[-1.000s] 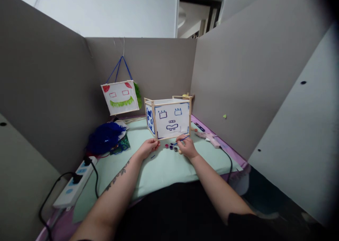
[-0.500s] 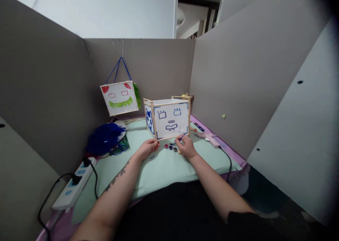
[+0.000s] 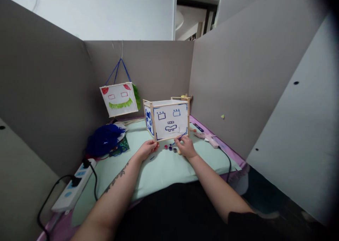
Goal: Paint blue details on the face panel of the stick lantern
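A paper lantern (image 3: 172,120) with a wooden stick frame stands in front of me, a blue face drawn on its front and a blue figure on its left side. My left hand (image 3: 148,149) is closed on the lantern's lower left corner. Between the fingers of my right hand (image 3: 186,148) is a thin blue paintbrush (image 3: 182,135), slanting down to the left below the lantern's lower right part. Its tip is close to several small paint pots (image 3: 170,148), red and dark ones among them. Whether the tip touches paint cannot be made out.
A second lantern (image 3: 120,101) with a red and green face hangs from blue cords at the back left. Blue yarn (image 3: 103,140) lies below it. A power strip (image 3: 72,188) is at the left, a pink glue gun (image 3: 210,140) at the right. Grey partitions (image 3: 140,71) surround the table.
The camera view has shifted very slightly. Both hands, the paintbrush and the lantern keep practically the same places.
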`<act>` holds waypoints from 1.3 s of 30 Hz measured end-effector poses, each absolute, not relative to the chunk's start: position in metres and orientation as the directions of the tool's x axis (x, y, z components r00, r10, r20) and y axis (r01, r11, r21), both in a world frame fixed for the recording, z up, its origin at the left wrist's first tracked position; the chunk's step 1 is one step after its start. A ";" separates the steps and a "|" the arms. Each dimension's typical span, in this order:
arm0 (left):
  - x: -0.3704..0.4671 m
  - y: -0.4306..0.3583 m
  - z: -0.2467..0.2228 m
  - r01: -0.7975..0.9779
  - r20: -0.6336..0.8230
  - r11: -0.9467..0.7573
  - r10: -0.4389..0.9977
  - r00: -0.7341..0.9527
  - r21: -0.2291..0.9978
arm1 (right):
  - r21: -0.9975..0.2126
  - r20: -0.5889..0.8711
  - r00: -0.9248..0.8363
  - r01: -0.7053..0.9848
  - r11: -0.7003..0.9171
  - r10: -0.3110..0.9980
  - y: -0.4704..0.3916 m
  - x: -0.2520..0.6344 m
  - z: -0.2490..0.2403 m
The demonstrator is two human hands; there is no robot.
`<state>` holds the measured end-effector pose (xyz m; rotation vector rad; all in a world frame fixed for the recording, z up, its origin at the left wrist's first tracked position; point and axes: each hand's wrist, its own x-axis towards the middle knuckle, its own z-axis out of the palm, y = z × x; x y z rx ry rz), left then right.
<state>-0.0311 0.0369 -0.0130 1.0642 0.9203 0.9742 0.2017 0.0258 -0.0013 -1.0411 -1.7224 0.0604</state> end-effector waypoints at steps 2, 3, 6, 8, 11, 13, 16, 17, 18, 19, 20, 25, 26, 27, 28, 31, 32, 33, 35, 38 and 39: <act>-0.031 0.036 -0.012 -0.185 -0.132 0.194 0.945 0.301 0.963 | -0.507 0.748 -0.044 0.607 0.612 0.662 0.026 0.202 -0.001; -0.031 0.036 -0.012 -0.188 -0.133 0.195 0.944 0.301 0.963 | -0.507 0.746 -0.045 0.608 0.611 0.664 0.026 0.201 -0.002; -0.030 0.035 -0.011 -0.193 -0.133 0.197 0.944 0.301 0.961 | -0.507 0.744 -0.047 0.610 0.609 0.666 0.027 0.201 -0.003; -0.030 0.035 -0.011 -0.193 -0.133 0.196 0.945 0.298 0.961 | -0.509 0.744 -0.039 0.615 0.603 0.667 0.028 0.202 -0.004; -0.030 0.035 -0.010 -0.191 -0.136 0.198 0.946 0.295 0.961 | -0.517 0.744 -0.009 0.627 0.583 0.668 0.029 0.203 -0.005; -0.030 0.035 -0.010 -0.191 -0.138 0.200 0.945 0.296 0.961 | -0.519 0.746 0.006 0.632 0.576 0.666 0.029 0.204 -0.005; -0.030 0.035 -0.009 -0.195 -0.137 0.200 0.945 0.298 0.960 | -0.513 0.751 -0.001 0.628 0.585 0.661 0.029 0.203 -0.004; -0.030 0.034 -0.008 -0.197 -0.137 0.201 0.945 0.297 0.960 | -0.510 0.753 -0.007 0.626 0.590 0.658 0.029 0.203 -0.004; -0.029 0.034 -0.008 -0.199 -0.139 0.203 0.945 0.296 0.959 | -0.507 0.755 -0.011 0.625 0.594 0.656 0.029 0.203 -0.004; -0.029 0.034 -0.007 -0.200 -0.141 0.205 0.945 0.294 0.958 | -0.504 0.757 -0.013 0.624 0.597 0.653 0.028 0.203 -0.004; -0.029 0.034 -0.007 -0.201 -0.144 0.208 0.945 0.292 0.957 | -0.502 0.759 -0.012 0.624 0.599 0.650 0.028 0.202 -0.004; -0.029 0.032 -0.004 -0.205 -0.148 0.212 0.946 0.288 0.956 | -0.496 0.765 -0.017 0.622 0.606 0.644 0.026 0.203 -0.001; -0.029 0.032 -0.003 -0.204 -0.148 0.212 0.946 0.288 0.956 | -0.496 0.764 -0.019 0.621 0.606 0.644 0.026 0.203 -0.001; -0.029 0.031 -0.003 -0.203 -0.149 0.212 0.946 0.288 0.956 | -0.497 0.764 -0.019 0.622 0.606 0.645 0.025 0.203 -0.001; -0.029 0.031 -0.003 -0.203 -0.150 0.213 0.946 0.288 0.956 | -0.498 0.763 -0.016 0.622 0.604 0.646 0.025 0.203 -0.001; -0.028 0.031 -0.004 -0.204 -0.153 0.215 0.947 0.283 0.955 | -0.507 0.762 -0.002 0.620 0.599 0.647 0.024 0.203 0.000; -0.028 0.032 -0.004 -0.204 -0.154 0.215 0.948 0.280 0.955 | -0.509 0.762 0.000 0.619 0.598 0.648 0.024 0.203 0.000; -0.028 0.032 -0.004 -0.203 -0.155 0.215 0.948 0.278 0.955 | -0.511 0.761 0.001 0.617 0.599 0.649 0.024 0.203 0.001; -0.028 0.032 -0.005 -0.202 -0.154 0.214 0.948 0.277 0.956 | -0.513 0.760 0.001 0.614 0.600 0.650 0.023 0.203 0.001; -0.029 0.033 -0.005 -0.199 -0.153 0.213 0.948 0.279 0.956 | -0.514 0.760 0.002 0.614 0.599 0.650 0.023 0.204 0.002; -0.029 0.033 -0.005 -0.199 -0.153 0.213 0.948 0.280 0.957 | -0.514 0.760 0.002 0.614 0.599 0.650 0.023 0.203 0.002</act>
